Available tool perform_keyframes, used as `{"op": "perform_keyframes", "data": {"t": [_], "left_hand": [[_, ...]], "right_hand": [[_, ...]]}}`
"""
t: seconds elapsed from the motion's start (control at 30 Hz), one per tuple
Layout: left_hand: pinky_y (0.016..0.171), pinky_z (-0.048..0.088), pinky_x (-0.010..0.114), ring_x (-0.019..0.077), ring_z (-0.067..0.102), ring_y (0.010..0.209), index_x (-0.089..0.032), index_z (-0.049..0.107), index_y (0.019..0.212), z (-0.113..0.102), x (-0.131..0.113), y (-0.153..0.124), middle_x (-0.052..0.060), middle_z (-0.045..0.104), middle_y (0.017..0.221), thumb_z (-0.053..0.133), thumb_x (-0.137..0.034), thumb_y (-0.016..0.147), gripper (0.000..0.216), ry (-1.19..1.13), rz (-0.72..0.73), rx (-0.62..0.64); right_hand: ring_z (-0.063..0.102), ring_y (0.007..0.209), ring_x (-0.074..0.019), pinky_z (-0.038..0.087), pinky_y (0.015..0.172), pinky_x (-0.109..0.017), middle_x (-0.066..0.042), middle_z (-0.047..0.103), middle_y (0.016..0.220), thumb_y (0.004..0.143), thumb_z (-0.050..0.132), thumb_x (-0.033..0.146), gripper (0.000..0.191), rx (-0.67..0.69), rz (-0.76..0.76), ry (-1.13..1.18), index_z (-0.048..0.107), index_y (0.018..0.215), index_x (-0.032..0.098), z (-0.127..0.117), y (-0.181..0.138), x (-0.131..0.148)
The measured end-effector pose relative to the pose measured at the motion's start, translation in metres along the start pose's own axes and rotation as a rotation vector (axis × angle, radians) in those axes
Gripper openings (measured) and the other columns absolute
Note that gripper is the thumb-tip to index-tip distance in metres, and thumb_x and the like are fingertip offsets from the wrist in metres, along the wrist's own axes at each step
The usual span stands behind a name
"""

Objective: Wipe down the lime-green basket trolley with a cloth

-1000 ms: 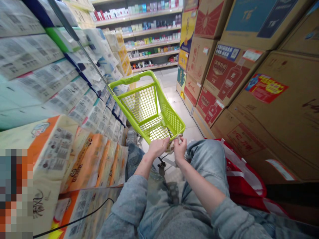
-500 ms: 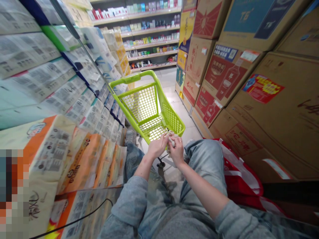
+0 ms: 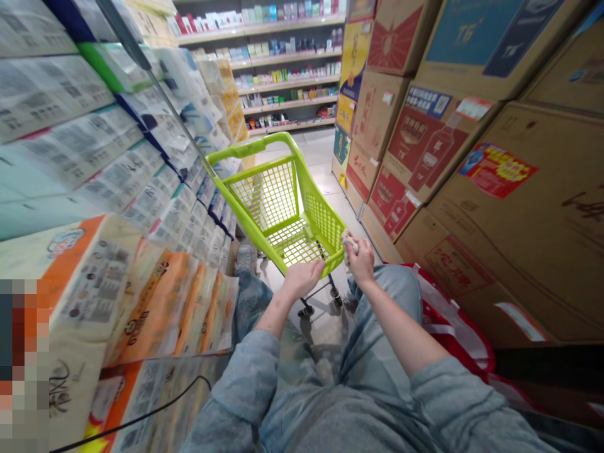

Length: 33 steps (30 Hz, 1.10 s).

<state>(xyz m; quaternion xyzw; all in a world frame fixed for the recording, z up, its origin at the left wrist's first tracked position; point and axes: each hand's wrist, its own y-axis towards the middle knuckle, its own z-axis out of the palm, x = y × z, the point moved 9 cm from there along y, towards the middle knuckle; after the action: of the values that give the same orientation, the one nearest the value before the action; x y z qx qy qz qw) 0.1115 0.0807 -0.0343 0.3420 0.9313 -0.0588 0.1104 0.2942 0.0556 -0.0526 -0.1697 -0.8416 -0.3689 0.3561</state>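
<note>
A lime-green shopping cart (image 3: pixel 252 234) with a latticed basket stands between my knees, its near end toward me. My left hand (image 3: pixel 302 280) is at the near rim of the basket, fingers curled over the edge and partly hidden. My right hand (image 3: pixel 361 259) is closed round a crumpled whitish cloth (image 3: pixel 348 244), held against or just beside the basket's near right corner. Inside the basket only its bare lattice shows.
Stacked tissue packs (image 3: pixel 141 302) line the left side, with a thin black cord (image 3: pixel 155 412) across them. Cardboard cartons (image 3: pixel 472 251) rise on the right, above a red bag (image 3: pixel 455 327). Shelves of small boxed goods (image 3: pixel 292 56) stand at the back. A metal pole (image 3: pixel 174 113) slants at upper left.
My hands were together on the cloth over the near rim. Now they are apart: the right hand has carried the cloth to the right, while the left has let go of it and stays at the rim.
</note>
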Motion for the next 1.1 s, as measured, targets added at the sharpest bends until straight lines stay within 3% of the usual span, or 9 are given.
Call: {"op": "perform_keyframes", "data": {"t": [0.17, 0.37, 0.5, 0.7, 0.8, 0.97, 1.1], "left_hand": [[0.091, 0.040, 0.037, 0.0163, 0.063, 0.068, -0.017, 0.067, 0.075, -0.016, 0.006, -0.007, 0.007, 0.070, 0.071, 0.025, -0.035, 0.096, 0.050, 0.200, 0.076, -0.229], [0.096, 0.035, 0.040, 0.0164, 0.059, 0.066, -0.017, 0.066, 0.064, -0.017, 0.020, -0.015, 0.006, 0.068, 0.062, 0.031, -0.029, 0.095, 0.048, 0.214, 0.117, -0.364], [0.094, 0.034, 0.041, 0.0171, 0.059, 0.069, -0.017, 0.066, 0.065, -0.015, 0.019, -0.014, 0.007, 0.068, 0.065, 0.031, -0.030, 0.095, 0.048, 0.159, 0.116, -0.339], [0.095, 0.031, 0.042, 0.0174, 0.057, 0.069, -0.017, 0.066, 0.066, -0.019, 0.020, -0.018, 0.007, 0.069, 0.066, 0.028, -0.029, 0.095, 0.049, 0.104, 0.122, -0.296], [0.095, 0.032, 0.041, 0.0171, 0.057, 0.069, -0.018, 0.065, 0.066, -0.019, 0.022, -0.021, 0.007, 0.069, 0.066, 0.029, -0.029, 0.095, 0.048, 0.114, 0.137, -0.284], [0.095, 0.031, 0.041, 0.0167, 0.057, 0.070, -0.018, 0.065, 0.067, -0.017, 0.024, -0.021, 0.006, 0.069, 0.066, 0.028, -0.030, 0.096, 0.049, 0.125, 0.143, -0.270], [0.094, 0.031, 0.041, 0.0165, 0.057, 0.071, -0.018, 0.064, 0.065, -0.015, 0.018, -0.016, 0.006, 0.069, 0.067, 0.027, -0.031, 0.096, 0.050, 0.131, 0.152, -0.251]], "right_hand": [[0.057, 0.089, -0.0205, 0.045, 0.081, -0.033, -0.009, 0.058, 0.095, 0.089, 0.044, 0.042, 0.030, 0.035, -0.018, -0.005, 0.060, 0.097, 0.018, 0.004, 0.006, -0.001], [0.056, 0.097, -0.0212, 0.043, 0.087, -0.036, -0.009, 0.059, 0.098, 0.089, 0.042, 0.043, 0.028, -0.092, 0.087, 0.087, 0.055, 0.096, 0.019, 0.008, -0.009, -0.002], [0.057, 0.095, -0.0217, 0.044, 0.086, -0.036, -0.011, 0.060, 0.097, 0.087, 0.044, 0.043, 0.028, -0.157, 0.253, 0.236, 0.050, 0.097, 0.018, 0.025, -0.053, 0.011], [0.058, 0.091, -0.0209, 0.045, 0.081, -0.034, -0.010, 0.061, 0.096, 0.084, 0.048, 0.045, 0.029, -0.069, 0.361, 0.412, 0.048, 0.096, 0.019, 0.050, -0.104, 0.041], [0.059, 0.089, -0.0209, 0.045, 0.079, -0.034, -0.010, 0.062, 0.096, 0.083, 0.049, 0.046, 0.030, -0.045, 0.401, 0.425, 0.048, 0.096, 0.019, 0.048, -0.097, 0.029], [0.056, 0.089, -0.0222, 0.043, 0.079, -0.035, -0.013, 0.060, 0.095, 0.082, 0.046, 0.047, 0.032, -0.241, 0.458, 0.266, 0.047, 0.094, 0.017, 0.019, -0.067, -0.008], [0.056, 0.089, -0.0224, 0.043, 0.079, -0.035, -0.012, 0.060, 0.093, 0.081, 0.047, 0.046, 0.030, -0.196, 0.420, 0.269, 0.047, 0.092, 0.018, 0.027, -0.075, 0.003]]}}
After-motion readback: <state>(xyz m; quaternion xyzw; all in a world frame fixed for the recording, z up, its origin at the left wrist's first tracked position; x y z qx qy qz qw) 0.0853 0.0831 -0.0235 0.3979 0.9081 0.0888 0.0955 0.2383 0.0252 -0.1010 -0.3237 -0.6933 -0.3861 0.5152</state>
